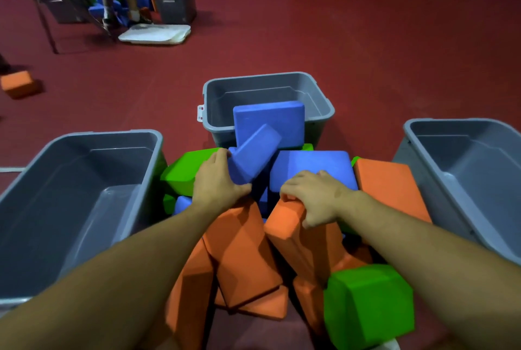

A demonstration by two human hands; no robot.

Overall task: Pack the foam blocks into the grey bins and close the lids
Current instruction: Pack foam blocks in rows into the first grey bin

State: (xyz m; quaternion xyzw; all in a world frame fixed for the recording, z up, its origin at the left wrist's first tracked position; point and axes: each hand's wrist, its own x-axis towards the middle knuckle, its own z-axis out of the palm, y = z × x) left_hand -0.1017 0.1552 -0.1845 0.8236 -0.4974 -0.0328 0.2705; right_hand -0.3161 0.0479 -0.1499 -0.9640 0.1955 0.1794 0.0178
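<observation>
Head view: our left hand (pixel 217 180) grips a blue block (pixel 253 153), right hand (pixel 315 194) an orange block (pixel 293 225); light, squashy foam, best held across narrow edges.

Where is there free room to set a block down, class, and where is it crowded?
Free: inside the left grey bin, the right grey bin and the middle grey bin, all showing bare bottoms. Crowded: the block pile between them, where the left hand and right hand grip blocks.
</observation>
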